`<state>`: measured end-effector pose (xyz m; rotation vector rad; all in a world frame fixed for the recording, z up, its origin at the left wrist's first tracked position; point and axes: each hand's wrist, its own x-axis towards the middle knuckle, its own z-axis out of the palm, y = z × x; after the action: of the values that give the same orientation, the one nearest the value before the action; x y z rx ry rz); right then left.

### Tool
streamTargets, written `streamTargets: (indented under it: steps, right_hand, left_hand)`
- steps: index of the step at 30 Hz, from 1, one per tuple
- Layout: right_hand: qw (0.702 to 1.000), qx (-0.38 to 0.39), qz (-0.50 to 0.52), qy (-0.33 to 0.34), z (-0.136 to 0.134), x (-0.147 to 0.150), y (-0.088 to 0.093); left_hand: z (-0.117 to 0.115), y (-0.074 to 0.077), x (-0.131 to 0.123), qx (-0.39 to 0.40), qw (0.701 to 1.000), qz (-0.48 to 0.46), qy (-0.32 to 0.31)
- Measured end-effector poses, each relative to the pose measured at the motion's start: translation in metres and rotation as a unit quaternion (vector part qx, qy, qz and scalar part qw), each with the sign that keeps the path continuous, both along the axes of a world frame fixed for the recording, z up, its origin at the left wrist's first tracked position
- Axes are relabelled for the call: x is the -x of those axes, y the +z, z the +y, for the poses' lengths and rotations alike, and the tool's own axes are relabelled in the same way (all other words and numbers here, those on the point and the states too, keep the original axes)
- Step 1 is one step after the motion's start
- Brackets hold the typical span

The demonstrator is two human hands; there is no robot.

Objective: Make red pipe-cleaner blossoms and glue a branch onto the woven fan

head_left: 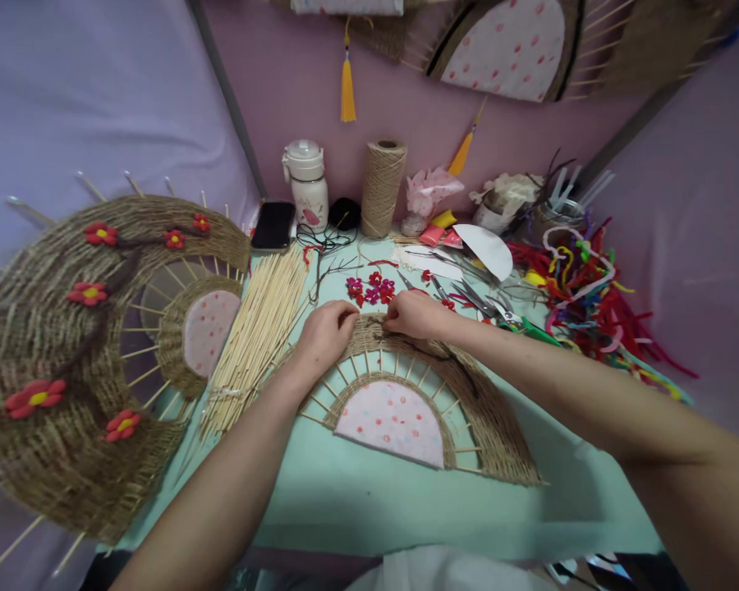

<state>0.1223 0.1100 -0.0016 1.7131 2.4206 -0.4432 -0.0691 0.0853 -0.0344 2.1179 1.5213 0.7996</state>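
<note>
A half-round woven twine fan [505, 435] with thin stick ribs and a pink-dotted white centre [394, 419] lies on the table in front of me. Along its upper band runs a dark brown twig [449, 355]. My right hand [417, 315] is closed, its fingertips pinched on the twig near the top of the band. My left hand [326, 335] is at the band's upper left edge, thumb and fingers pressed together; whatever they pinch is hidden. Just beyond both hands sits a cluster of red and magenta flowers [373, 289].
To the left stands a larger woven fan [30, 328] with red flowers, beside a bundle of thin sticks [259, 328]. Behind are a phone [273, 226], a white bottle [309, 193] and a twine spool [382, 193]. Scissors [477, 300] and coloured pipe cleaners [603, 304] lie right.
</note>
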Motion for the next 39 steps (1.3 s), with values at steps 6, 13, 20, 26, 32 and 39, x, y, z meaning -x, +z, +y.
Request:
streamTargets:
  steps: [6, 13, 20, 26, 32, 39]
  right_hand:
    - [1.0, -0.007, -0.002, -0.012, 0.0, -0.002, 0.004]
    - [1.0, 0.001, -0.006, -0.015, 0.0, -0.002, 0.003]
    - [1.0, 0.001, -0.003, -0.02, -0.002, -0.003, 0.004]
    - [0.997, -0.037, 0.039, -0.053, -0.003, -0.028, 0.042]
    - [0.969, -0.124, 0.113, -0.184, -0.049, -0.091, 0.098]
    - [0.886, -0.121, 0.247, -0.372, -0.149, -0.148, 0.084]
  left_hand:
    - [0.0, 0.0, 0.0, 0.006, 1.0, 0.001, -0.003]
    - [0.0, 0.001, 0.001, 0.005, 1.0, 0.0, -0.003]
    - [0.001, 0.002, 0.003, 0.007, 1.0, 0.01, -0.003]
    - [0.001, 0.006, 0.007, 0.0, 1.0, 0.025, 0.005]
    - [0.005, 0.009, 0.013, -0.031, 0.998, 0.058, 0.014]
    - [0.009, 0.027, 0.025, -0.072, 0.996, 0.022, 0.048]
